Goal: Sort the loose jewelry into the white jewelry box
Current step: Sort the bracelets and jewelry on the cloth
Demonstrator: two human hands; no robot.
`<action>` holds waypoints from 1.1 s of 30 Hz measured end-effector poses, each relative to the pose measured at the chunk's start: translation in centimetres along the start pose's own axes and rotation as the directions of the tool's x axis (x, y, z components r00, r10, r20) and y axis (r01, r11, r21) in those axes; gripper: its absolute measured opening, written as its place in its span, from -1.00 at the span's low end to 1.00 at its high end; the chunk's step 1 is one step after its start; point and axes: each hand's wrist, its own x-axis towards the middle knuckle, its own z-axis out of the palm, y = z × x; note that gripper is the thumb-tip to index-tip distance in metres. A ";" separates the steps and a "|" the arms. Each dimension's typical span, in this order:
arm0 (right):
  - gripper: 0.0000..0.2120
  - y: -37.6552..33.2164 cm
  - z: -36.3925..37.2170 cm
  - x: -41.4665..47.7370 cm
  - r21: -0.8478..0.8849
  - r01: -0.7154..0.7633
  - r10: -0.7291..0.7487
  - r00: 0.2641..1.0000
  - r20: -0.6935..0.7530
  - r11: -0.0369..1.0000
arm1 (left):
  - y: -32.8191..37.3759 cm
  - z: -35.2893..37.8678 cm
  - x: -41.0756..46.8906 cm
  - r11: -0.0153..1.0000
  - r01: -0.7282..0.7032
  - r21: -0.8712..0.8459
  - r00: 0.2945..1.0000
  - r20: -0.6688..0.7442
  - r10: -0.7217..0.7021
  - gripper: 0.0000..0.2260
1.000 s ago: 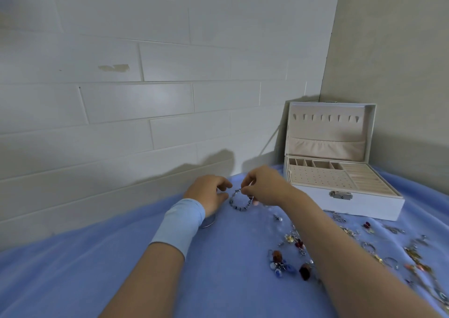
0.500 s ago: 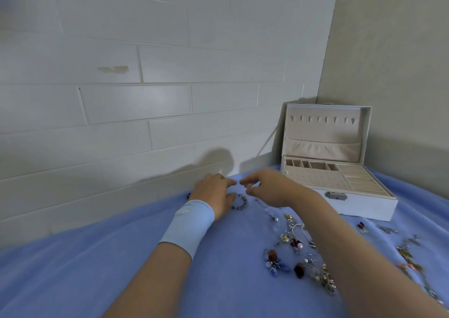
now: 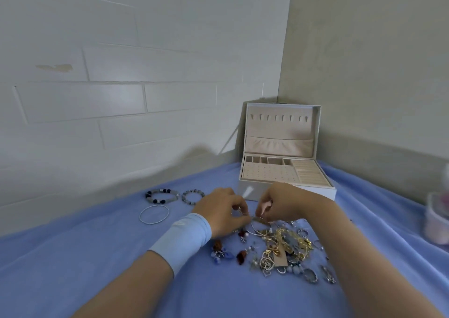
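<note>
- The white jewelry box (image 3: 267,173) stands open in the corner where the two walls meet. Its lid is upright and its beige trays face up. No jewelry can be made out in any compartment.
- Just in front of the box, the left hand (image 3: 223,212) and the right hand (image 3: 283,203) come together over the blue cloth (image 3: 97,257).
- Both hands have curled fingers with a narrow grip. Their fingertips meet on the upper end of a thin silver hoop (image 3: 254,230), pinching it from either side (what sort of piece it is stays too fine to tell).
- The hoop's lower arc rests on the far edge of the jewelry pile (image 3: 284,251). This is a tangle of gold chains, a heart pendant, beads, and red and blue stones, lying nearer the camera than the box and below the hands.
- To the left of the box, well apart from the pile, three bracelets lie flat on the cloth:
  - a dark-beaded bracelet (image 3: 161,196), farthest left
  - a grey bead bracelet (image 3: 192,197), just beside it on the box side
  - a plain silver bangle (image 3: 154,214), nearer the camera than those two
- A light-blue wristband (image 3: 187,238) wraps the left wrist.
- Far to the right of the box, a pale pink container (image 3: 437,217) sits at the frame edge, blurred.
</note>
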 end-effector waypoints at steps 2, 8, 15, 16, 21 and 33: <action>-0.94 0.4 0.3 0.2 -0.022 0.004 -0.005 0.999 -0.042 1.000 | 0.1 0.2 0.0 1.000 -0.006 0.014 1.000 0.006 0.006 -0.83; -0.95 1.0 0.1 0.0 0.097 0.058 -0.051 0.996 -0.072 0.994 | -0.2 0.1 0.2 0.995 0.013 -0.095 1.000 -0.023 -0.015 -0.82; -0.92 -1.1 -0.9 -0.1 0.344 0.170 -0.078 0.961 -0.264 0.923 | 0.4 -3.0 0.1 0.807 0.126 -0.576 0.991 0.039 -0.127 -0.89; -0.92 -1.8 -0.8 0.1 0.385 0.184 -0.069 0.954 -0.292 0.904 | 0.1 -3.5 0.1 0.787 0.137 -0.602 0.987 0.016 -0.160 -0.89; -0.93 -5.6 0.6 1.7 0.490 0.184 0.000 0.936 -0.351 0.852 | -2.4 -5.8 -1.0 0.782 0.215 -0.585 0.934 -0.111 -0.339 -0.90; -0.84 -11.5 6.0 6.2 0.185 0.041 0.005 0.971 -0.239 0.982 | -8.6 -4.9 -5.9 0.943 0.329 0.050 0.943 0.042 -0.331 -0.49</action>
